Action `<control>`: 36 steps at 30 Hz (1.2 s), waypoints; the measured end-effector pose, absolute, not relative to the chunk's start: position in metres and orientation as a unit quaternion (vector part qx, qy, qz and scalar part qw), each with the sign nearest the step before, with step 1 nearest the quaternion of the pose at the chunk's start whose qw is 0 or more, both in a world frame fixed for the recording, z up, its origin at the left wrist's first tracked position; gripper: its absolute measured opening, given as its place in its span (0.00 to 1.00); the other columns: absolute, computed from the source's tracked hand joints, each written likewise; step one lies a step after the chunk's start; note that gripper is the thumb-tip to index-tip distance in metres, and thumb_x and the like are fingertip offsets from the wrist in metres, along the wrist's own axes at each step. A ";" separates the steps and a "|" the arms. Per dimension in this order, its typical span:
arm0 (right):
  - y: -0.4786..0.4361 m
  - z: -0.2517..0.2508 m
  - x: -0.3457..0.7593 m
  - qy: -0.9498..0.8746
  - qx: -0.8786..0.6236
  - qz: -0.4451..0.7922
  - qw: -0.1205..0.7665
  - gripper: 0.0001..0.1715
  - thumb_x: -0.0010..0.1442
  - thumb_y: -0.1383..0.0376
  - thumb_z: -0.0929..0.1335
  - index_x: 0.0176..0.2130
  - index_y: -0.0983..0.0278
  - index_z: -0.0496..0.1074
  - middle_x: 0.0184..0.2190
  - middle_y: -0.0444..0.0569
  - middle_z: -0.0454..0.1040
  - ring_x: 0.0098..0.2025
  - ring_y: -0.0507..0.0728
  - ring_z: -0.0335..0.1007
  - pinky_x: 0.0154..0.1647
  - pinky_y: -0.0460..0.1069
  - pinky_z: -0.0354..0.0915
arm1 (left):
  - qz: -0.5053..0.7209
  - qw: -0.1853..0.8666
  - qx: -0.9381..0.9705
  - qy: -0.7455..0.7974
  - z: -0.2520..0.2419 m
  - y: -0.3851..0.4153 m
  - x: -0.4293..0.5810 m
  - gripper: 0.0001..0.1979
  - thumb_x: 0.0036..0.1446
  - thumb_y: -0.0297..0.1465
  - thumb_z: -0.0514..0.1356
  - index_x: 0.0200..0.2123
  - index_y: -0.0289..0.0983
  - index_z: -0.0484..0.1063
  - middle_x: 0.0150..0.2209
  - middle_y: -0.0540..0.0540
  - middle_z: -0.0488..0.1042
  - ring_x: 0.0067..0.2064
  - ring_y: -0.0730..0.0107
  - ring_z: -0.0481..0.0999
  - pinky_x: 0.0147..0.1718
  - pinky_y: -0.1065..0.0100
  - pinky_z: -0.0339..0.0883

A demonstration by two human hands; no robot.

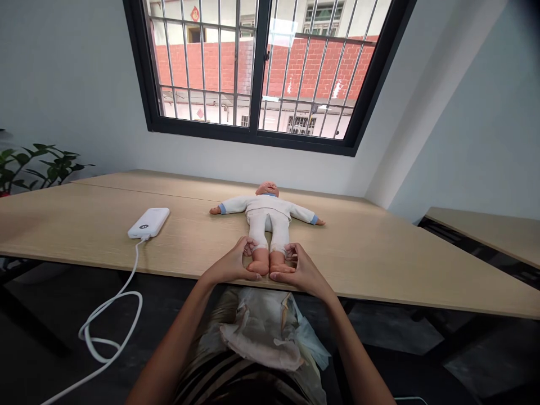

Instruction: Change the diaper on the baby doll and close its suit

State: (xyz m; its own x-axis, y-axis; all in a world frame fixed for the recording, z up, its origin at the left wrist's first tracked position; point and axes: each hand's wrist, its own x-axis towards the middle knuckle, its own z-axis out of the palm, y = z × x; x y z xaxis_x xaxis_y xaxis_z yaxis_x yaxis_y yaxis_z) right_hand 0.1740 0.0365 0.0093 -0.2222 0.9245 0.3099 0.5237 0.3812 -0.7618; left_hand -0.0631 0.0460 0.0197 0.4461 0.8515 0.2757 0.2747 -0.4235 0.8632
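Head view first: what's around that baby doll [268, 216]?

A white power bank [148, 223] lies on the pale wood tabletop [358, 253], well left of the doll. Its white cable [110, 320] drops over the near edge and loops below. Past the doll's head, a barred window [257, 67] looks out on a red brick wall. A leafy green plant [37, 166] shows at far left, and a second table [485, 233] sits off to the right.

How's the doll lying?

Flat on its back near the table's near edge, head toward the window, arms spread, in a white suit with blue cuffs.

And the hands?

Both are half open with curved fingers, one on each side of the doll's bare feet [258, 263]. The left hand [230, 261] has its fingers [250, 246] on one lower leg, at the trouser cuff. The right hand [301, 273] has its fingers [292, 251] on the other. I can't tell whether either is really gripping.

Anything just below them?

Yes, a crumpled pale cloth with clear plastic [257, 332], against the person's striped shirt [228, 382].
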 end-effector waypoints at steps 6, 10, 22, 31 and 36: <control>0.040 0.006 0.175 -0.741 -0.465 0.275 0.399 0.48 0.42 0.51 0.78 0.55 0.60 0.57 0.56 0.56 0.62 0.56 0.62 0.65 0.53 0.56 0.68 | 0.374 0.386 0.755 0.375 0.017 0.048 -0.063 0.36 0.38 0.32 0.72 0.49 0.37 0.59 0.45 0.45 0.63 0.46 0.64 0.66 0.47 0.62 0.65; 0.040 0.008 0.174 -0.754 -0.468 0.246 0.390 0.43 0.46 0.49 0.76 0.55 0.60 0.60 0.57 0.55 0.61 0.55 0.61 0.66 0.52 0.56 0.68 | 0.376 0.373 0.762 0.373 0.014 0.050 -0.063 0.36 0.39 0.34 0.72 0.51 0.38 0.59 0.50 0.43 0.61 0.50 0.62 0.65 0.51 0.60 0.63; 0.036 0.011 0.172 -0.753 -0.469 0.244 0.392 0.43 0.42 0.49 0.78 0.48 0.63 0.60 0.47 0.54 0.69 0.50 0.62 0.69 0.49 0.55 0.68 | 0.362 0.340 0.791 0.357 0.015 0.050 -0.063 0.40 0.44 0.37 0.70 0.60 0.42 0.61 0.55 0.43 0.55 0.56 0.59 0.62 0.59 0.60 0.58; 0.033 0.016 0.170 -0.767 -0.473 0.216 0.376 0.38 0.44 0.47 0.76 0.45 0.64 0.61 0.42 0.50 0.67 0.43 0.60 0.68 0.42 0.53 0.66 | 0.355 0.342 0.794 0.356 0.015 0.050 -0.063 0.40 0.44 0.37 0.70 0.61 0.42 0.61 0.55 0.43 0.54 0.56 0.60 0.62 0.60 0.60 0.58; 0.031 0.018 0.170 -0.775 -0.476 0.208 0.360 0.38 0.45 0.47 0.76 0.44 0.64 0.60 0.40 0.49 0.66 0.40 0.59 0.67 0.39 0.52 0.65 | 0.359 0.342 0.793 0.354 0.017 0.050 -0.063 0.39 0.44 0.36 0.70 0.60 0.41 0.61 0.54 0.42 0.55 0.55 0.60 0.62 0.60 0.58 0.58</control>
